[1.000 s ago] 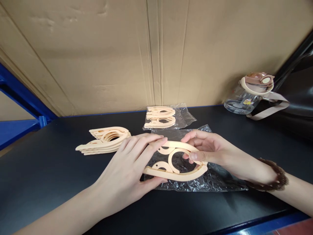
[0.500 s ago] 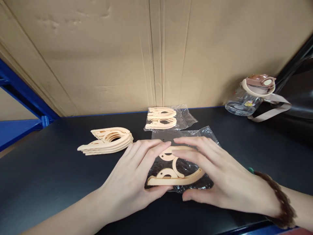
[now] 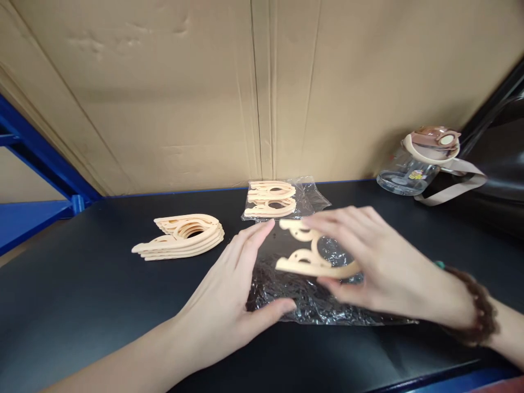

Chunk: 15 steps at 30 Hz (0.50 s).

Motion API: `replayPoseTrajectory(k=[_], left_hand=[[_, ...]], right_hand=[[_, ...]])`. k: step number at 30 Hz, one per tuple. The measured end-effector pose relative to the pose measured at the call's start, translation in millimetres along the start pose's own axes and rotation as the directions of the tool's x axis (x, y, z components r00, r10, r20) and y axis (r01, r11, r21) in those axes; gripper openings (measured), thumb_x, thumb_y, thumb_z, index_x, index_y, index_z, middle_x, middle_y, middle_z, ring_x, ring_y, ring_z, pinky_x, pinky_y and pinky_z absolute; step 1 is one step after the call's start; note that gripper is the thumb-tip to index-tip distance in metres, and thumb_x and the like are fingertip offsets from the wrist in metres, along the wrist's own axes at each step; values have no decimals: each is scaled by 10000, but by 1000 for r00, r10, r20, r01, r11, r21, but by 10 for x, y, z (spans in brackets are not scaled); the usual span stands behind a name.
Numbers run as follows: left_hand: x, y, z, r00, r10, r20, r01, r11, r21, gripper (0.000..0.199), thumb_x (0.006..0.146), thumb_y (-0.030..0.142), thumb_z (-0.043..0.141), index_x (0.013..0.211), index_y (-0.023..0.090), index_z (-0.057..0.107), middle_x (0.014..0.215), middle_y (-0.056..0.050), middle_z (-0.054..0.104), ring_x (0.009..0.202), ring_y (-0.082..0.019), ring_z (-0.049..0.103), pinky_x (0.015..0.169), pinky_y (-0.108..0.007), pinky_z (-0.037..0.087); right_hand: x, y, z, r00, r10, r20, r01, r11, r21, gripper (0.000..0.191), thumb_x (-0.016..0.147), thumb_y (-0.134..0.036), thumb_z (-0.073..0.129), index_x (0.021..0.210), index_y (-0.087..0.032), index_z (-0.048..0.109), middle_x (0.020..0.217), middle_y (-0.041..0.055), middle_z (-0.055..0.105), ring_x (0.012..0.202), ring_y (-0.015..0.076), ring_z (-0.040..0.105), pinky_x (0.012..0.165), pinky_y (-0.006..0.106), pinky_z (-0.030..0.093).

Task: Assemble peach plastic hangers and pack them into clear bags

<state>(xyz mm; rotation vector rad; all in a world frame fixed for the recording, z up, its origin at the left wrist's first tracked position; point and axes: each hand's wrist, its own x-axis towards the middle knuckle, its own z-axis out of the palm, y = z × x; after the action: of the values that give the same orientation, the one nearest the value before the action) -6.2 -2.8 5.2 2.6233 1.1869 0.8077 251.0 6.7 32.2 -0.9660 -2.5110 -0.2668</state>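
My right hand (image 3: 376, 267) grips a beige folding clothes hanger (image 3: 303, 268) by its curved end, thumb below and fingers on top. The hanger is folded, its two arms pointing left, and it is held over a clear plastic bag (image 3: 339, 314) that lies crinkled on the black tabletop. At the bag's left side is my left hand (image 3: 225, 295), thumb and fingers spread apart, holding nothing. A stack of several matching folded hangers (image 3: 184, 248) lies to the left. Further back, more hangers (image 3: 270, 192) lie inside another clear bag (image 3: 309, 199).
A clear water bottle (image 3: 411, 172) with a brown lid and a beige strap (image 3: 462, 188) stands at the back right. Brown cardboard (image 3: 164, 98) rises behind the table (image 3: 102, 305). A blue metal frame (image 3: 49, 155) borders the left side.
My right hand has lifted the folded hanger off the plastic bag and shifted it to the right. My left hand has come off it, its fingers now wider apart.
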Motion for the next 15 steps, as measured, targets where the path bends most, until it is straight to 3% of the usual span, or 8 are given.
replayPoseTrajectory(k=[3,7,11,15], left_hand=[[24,-97,-10,995,-28,92,24,999,36,489,1005,382,403,1462,275,267,1491,-49,414,1388,-223,364,1147,-420,351],[32,-248,31,977,-14,213,-3,997,81,454,1032,364,306,1474,262,310,1551,-24,358,1446,-219,282,1176,-429,302],[5,-313,73,959,-21,284,-7,995,97,503,1023,423,318,1494,248,300,1573,-28,321,1438,-229,304,1168,-429,313],[-17,-294,54,947,-30,319,-18,989,147,549,1000,479,344,1486,222,327,1558,-69,346,1424,-263,326,1137,-483,347]], right_hand=[[-20,402,-149,995,89,46,-86,995,-55,708,791,-408,656,1412,-223,368,1285,104,584,1067,302,564,888,451,428],[-131,818,-290,952,254,169,-237,965,-113,666,805,-533,623,1379,-283,396,1189,98,625,1022,327,576,860,475,434],[-249,941,-326,867,362,342,-332,932,-147,576,833,-489,588,1350,-279,445,1225,96,617,1058,313,572,855,422,455],[-316,924,-304,841,369,395,-332,929,-163,590,740,-429,652,1293,-269,521,1134,77,664,992,294,604,827,392,474]])
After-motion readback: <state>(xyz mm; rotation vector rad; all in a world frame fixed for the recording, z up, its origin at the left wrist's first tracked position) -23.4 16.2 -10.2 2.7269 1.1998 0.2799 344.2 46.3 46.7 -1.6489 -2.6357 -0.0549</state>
